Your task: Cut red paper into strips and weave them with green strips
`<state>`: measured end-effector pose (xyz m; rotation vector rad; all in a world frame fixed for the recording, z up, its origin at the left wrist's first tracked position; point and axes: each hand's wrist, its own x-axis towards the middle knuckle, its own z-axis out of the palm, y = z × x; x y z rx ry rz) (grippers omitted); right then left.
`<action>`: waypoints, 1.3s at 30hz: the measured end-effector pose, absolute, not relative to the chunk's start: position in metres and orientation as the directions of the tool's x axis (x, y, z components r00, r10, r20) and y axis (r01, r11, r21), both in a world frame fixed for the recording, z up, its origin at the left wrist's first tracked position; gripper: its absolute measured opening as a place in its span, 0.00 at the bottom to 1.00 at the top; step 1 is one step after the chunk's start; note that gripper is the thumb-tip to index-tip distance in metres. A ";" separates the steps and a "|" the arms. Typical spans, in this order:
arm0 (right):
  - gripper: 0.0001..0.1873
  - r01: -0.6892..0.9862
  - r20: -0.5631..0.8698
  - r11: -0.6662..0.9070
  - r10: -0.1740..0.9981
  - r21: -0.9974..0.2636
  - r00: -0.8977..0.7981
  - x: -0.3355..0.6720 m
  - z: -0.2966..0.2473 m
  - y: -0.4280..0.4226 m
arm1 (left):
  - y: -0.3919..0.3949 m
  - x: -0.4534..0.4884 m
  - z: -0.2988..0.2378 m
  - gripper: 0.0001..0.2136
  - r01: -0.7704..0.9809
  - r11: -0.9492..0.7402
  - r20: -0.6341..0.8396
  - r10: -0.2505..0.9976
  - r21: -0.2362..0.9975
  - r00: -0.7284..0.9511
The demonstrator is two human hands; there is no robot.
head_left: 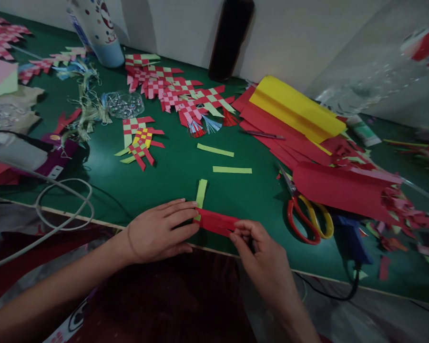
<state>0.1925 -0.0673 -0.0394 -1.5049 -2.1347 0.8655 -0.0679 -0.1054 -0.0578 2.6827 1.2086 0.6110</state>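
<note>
Near the front edge of the green table lie red paper strips, side by side, with a light green paper strip crossing them at their left end. My left hand lies flat over that left end, fingers stretched out, and hides part of the crossing. At the other end, my right hand pinches the tips of the red strips between thumb and fingers. Two loose green strips, an upper one and a lower one, lie farther back on the table.
Scissors with red and yellow handles lie right of my right hand, by red paper sheets and a yellow sheet. Woven paper fish lie at the back. A phone leans on the wall; a cable loops at left.
</note>
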 end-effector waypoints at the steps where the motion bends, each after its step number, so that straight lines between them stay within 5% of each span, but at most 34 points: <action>1: 0.07 0.697 -0.041 0.231 0.936 -0.679 -0.350 0.192 -0.039 -0.067 | -0.105 -0.068 -0.058 0.16 0.686 -0.669 0.305 0.743 0.286 0.596; 15: 0.14 0.739 -0.083 0.277 0.909 -0.614 -0.409 0.195 -0.031 -0.057 | -0.106 -0.069 -0.060 0.18 0.678 -0.663 0.299 0.749 0.318 0.592; 39: 0.12 0.762 0.042 0.481 0.856 -0.434 -0.516 0.189 -0.035 -0.053 | -0.106 -0.070 -0.058 0.18 0.677 -0.668 0.266 0.744 0.308 0.613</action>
